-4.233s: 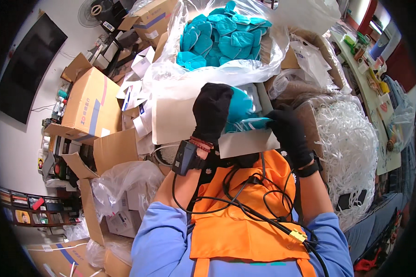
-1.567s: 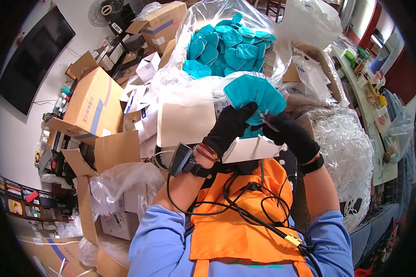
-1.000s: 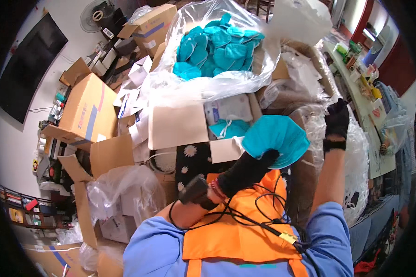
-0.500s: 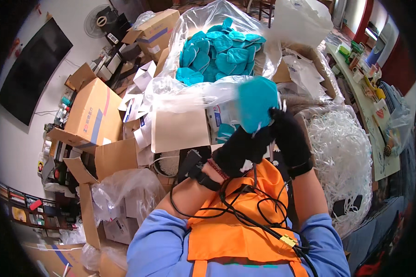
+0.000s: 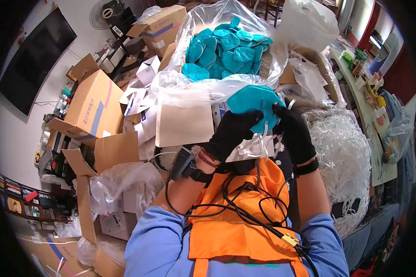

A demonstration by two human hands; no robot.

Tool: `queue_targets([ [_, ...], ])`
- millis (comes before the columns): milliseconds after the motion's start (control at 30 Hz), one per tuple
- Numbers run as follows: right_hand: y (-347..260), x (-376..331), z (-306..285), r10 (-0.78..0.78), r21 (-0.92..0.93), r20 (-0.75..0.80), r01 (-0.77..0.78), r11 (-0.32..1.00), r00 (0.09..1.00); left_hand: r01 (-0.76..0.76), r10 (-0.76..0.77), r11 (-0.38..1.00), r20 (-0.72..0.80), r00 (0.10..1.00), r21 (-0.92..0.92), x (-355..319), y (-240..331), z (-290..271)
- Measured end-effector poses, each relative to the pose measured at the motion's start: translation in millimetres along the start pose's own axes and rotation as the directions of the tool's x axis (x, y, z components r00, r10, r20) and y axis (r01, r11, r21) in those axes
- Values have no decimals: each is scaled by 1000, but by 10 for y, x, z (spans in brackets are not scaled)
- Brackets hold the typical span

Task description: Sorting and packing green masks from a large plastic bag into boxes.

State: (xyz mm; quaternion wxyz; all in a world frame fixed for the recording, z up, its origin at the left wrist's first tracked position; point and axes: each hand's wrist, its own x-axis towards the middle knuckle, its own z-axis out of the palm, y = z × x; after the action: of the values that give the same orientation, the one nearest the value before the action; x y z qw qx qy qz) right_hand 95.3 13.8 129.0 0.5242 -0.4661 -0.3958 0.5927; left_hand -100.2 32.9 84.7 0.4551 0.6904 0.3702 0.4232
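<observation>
A teal face mask (image 5: 253, 99) is held up before my chest, its rounded side turned upward. My left hand (image 5: 238, 128), in a black glove, grips the mask's lower edge with thumb and fingers. My right hand (image 5: 293, 134), gloved likewise, pinches its right edge near a white strap. White elastic straps (image 5: 252, 148) hang below the mask, over a pale box part. Beyond my hands, a large plastic-lined box holds a heap of teal masks (image 5: 226, 51).
A mass of white elastic straps (image 5: 339, 161) fills a container at my right. At left stand cardboard boxes (image 5: 94, 108) and an opened carton with plastic wrap (image 5: 125, 189). A beige flap (image 5: 185, 125) lies ahead-left. Black cables (image 5: 245, 207) cross my orange apron.
The mask has tilted and dropped slightly, and the blur on it is gone. My left hand has risen onto its lower edge. My right hand stays at the right edge; loose straps now show below.
</observation>
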Motion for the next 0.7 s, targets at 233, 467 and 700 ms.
queue_targets([
  [233, 267, -251, 128, 96, -292, 190, -37, 956, 977, 8, 1, 999, -243, 970, 35, 12, 174, 103],
  [467, 523, -157, -228, -211, -35, 130, 217, 976, 969, -96, 73, 990, -204, 976, -103, -236, -101, 460],
  [700, 45, 431, -2240, -528, -693, -333, 177, 699, 781, -56, 15, 956, -140, 990, -289, -723, 194, 985],
])
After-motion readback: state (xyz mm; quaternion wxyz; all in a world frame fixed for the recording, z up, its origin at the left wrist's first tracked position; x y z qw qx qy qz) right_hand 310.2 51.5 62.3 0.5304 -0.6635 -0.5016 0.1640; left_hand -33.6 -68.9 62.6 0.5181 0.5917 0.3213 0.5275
